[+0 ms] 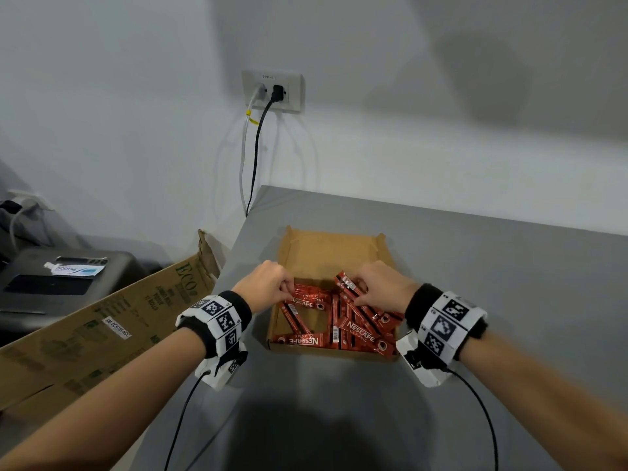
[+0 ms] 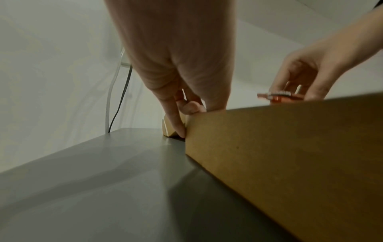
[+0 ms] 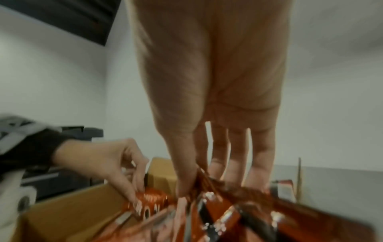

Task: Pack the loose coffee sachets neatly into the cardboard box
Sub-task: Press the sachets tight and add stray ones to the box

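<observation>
An open cardboard box (image 1: 329,253) (image 2: 290,155) (image 3: 68,217) lies on the grey table (image 1: 475,266), its lid folded back. Several red Nescafé sachets (image 1: 360,331) (image 3: 228,212) lie jumbled inside it. My left hand (image 1: 290,292) (image 3: 138,194) pinches the end of one sachet (image 1: 307,295) (image 3: 151,199) at the box's left wall. In the left wrist view one finger (image 2: 175,124) reaches down outside the box corner. My right hand (image 1: 356,294) (image 3: 196,185) (image 2: 296,95) grips a small bundle of sachets (image 1: 346,282) (image 2: 277,96), tilted up over the pile.
A long flattened carton (image 1: 119,317) printed ECO leans off the table's left edge. Beyond it a black machine (image 1: 61,283) carries a white pouch. Two cables hang from a wall socket (image 1: 272,91) behind the table. Bare table lies to the right and in front of the box.
</observation>
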Demonstrator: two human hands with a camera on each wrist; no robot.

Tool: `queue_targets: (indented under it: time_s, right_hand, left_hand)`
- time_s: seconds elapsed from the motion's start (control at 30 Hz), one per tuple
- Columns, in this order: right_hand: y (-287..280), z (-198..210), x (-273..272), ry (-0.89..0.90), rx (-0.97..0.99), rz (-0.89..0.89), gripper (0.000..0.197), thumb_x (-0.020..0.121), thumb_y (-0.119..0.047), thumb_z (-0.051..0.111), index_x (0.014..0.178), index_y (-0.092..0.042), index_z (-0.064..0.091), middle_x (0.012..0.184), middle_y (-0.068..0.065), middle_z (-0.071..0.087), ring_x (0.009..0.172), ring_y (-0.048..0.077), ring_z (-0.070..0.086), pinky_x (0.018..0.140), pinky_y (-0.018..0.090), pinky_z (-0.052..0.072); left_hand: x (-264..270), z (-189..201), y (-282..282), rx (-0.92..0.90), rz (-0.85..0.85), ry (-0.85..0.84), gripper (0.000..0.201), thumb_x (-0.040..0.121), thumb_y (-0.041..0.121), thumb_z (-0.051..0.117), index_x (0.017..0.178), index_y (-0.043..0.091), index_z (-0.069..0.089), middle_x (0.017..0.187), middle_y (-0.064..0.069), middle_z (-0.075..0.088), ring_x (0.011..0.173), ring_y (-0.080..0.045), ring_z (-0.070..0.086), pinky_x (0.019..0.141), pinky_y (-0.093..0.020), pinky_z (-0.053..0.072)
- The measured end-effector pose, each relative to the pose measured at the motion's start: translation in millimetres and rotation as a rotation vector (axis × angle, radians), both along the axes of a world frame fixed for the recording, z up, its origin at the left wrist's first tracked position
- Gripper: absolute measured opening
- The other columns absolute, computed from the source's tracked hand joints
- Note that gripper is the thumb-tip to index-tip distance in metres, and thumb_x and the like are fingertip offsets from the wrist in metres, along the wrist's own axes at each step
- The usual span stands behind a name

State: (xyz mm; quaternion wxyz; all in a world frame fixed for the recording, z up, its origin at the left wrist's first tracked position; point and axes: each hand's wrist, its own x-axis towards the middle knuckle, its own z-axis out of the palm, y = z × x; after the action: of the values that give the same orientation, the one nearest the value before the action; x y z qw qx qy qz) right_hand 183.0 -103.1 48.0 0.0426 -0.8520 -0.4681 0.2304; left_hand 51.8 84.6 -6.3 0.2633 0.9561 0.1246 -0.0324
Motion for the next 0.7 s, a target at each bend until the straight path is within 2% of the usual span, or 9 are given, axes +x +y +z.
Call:
queue_targets:
  time_s: [0.1, 0.2, 0.27, 0.33, 0.4, 0.47, 0.6, 0.7]
  right_hand:
    - [-2, -8, -4, -0.080, 0.050, -0.021, 0.038, 0.083, -0.023, 0.068, 0.118, -0.012, 0.057, 0.113, 0.005, 0.061, 0.101, 0.020, 0.060, 0.087, 0.032, 0.051]
    - [-1, -8, -3, -0.109, 0.036, -0.041, 0.046, 0.081, -0.033, 0.069, 0.121, -0.014, 0.055, 0.120, 0.005, 0.059, 0.110, 0.020, 0.056, 0.093, 0.036, 0.048]
    - [2, -3, -8, -0.201, 0.033, -0.024, 0.049, 0.083, -0.041, 0.064, 0.122, -0.013, 0.054, 0.123, 0.004, 0.055, 0.116, 0.022, 0.050, 0.099, 0.039, 0.043]
    - [9, 2, -23, -0.327, 0.092, 0.046, 0.043, 0.088, -0.043, 0.055, 0.119, -0.015, 0.054, 0.122, 0.003, 0.053, 0.118, 0.021, 0.046, 0.103, 0.038, 0.036]
    - [20, 1, -46, -0.333, 0.154, 0.131, 0.032, 0.092, -0.040, 0.051, 0.109, -0.015, 0.059, 0.113, 0.002, 0.057, 0.111, 0.020, 0.049, 0.098, 0.036, 0.036]
    - [33, -7, -68, -0.272, 0.088, 0.165, 0.029, 0.093, -0.038, 0.050, 0.101, -0.012, 0.062, 0.106, 0.006, 0.062, 0.105, 0.024, 0.053, 0.092, 0.039, 0.039]
    - [55, -26, -89, -0.250, -0.108, 0.186, 0.024, 0.092, -0.025, 0.050, 0.109, -0.009, 0.059, 0.116, 0.013, 0.060, 0.113, 0.032, 0.050, 0.093, 0.044, 0.037]
    - [61, -30, -88, -0.220, -0.102, 0.149, 0.025, 0.088, -0.011, 0.053, 0.113, -0.009, 0.056, 0.119, 0.013, 0.059, 0.115, 0.033, 0.051, 0.097, 0.045, 0.036]
  left_hand:
    - [-1, 2, -1, 0.006, -0.001, 0.002, 0.009, 0.081, 0.014, 0.071, 0.086, 0.006, 0.071, 0.084, -0.004, 0.071, 0.076, -0.010, 0.067, 0.078, -0.019, 0.053]
    - [-1, 2, -2, 0.005, 0.002, 0.000, 0.010, 0.081, 0.014, 0.070, 0.087, 0.005, 0.071, 0.085, -0.005, 0.071, 0.075, -0.009, 0.066, 0.079, -0.018, 0.051]
    - [-1, 3, -3, 0.002, 0.006, -0.001, 0.010, 0.082, 0.013, 0.070, 0.087, 0.005, 0.071, 0.086, -0.005, 0.070, 0.075, -0.009, 0.064, 0.077, -0.016, 0.050]
    - [-1, 3, -2, 0.011, 0.007, -0.003, 0.010, 0.082, 0.013, 0.070, 0.087, 0.005, 0.071, 0.086, -0.006, 0.070, 0.075, -0.010, 0.064, 0.076, -0.015, 0.048]
    - [-2, 3, -2, 0.046, 0.000, -0.003, 0.008, 0.082, 0.013, 0.069, 0.086, 0.006, 0.071, 0.086, -0.006, 0.069, 0.079, -0.015, 0.063, 0.075, -0.020, 0.049]
    - [-2, 3, -2, 0.084, -0.009, 0.004, 0.008, 0.083, 0.013, 0.068, 0.086, 0.007, 0.072, 0.087, -0.006, 0.069, 0.082, -0.019, 0.061, 0.076, -0.025, 0.048]
    - [0, 2, -1, 0.088, 0.003, 0.026, 0.010, 0.084, 0.007, 0.065, 0.089, 0.006, 0.072, 0.088, -0.007, 0.069, 0.084, -0.018, 0.061, 0.073, -0.018, 0.043]
    - [1, 1, 0, 0.099, -0.004, 0.027, 0.010, 0.082, 0.004, 0.063, 0.085, 0.005, 0.072, 0.084, -0.008, 0.069, 0.079, -0.019, 0.060, 0.072, -0.021, 0.044]
